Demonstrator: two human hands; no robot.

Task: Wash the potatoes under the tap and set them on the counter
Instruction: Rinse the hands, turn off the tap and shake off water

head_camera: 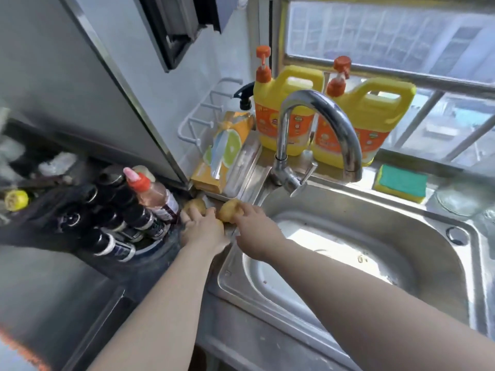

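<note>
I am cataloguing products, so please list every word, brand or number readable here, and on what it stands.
No text can be read.
Left yellow plastic jug with orange pump: label blurred.
Right yellow plastic jug: label blurred.
Yellow packet with lime picture: blurred.
Dark bottles: blurred.

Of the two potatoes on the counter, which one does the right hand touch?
The potato nearest the sink rim, held by the right hand. The other potato lies further left, beside the bottles, under the left hand.
</note>
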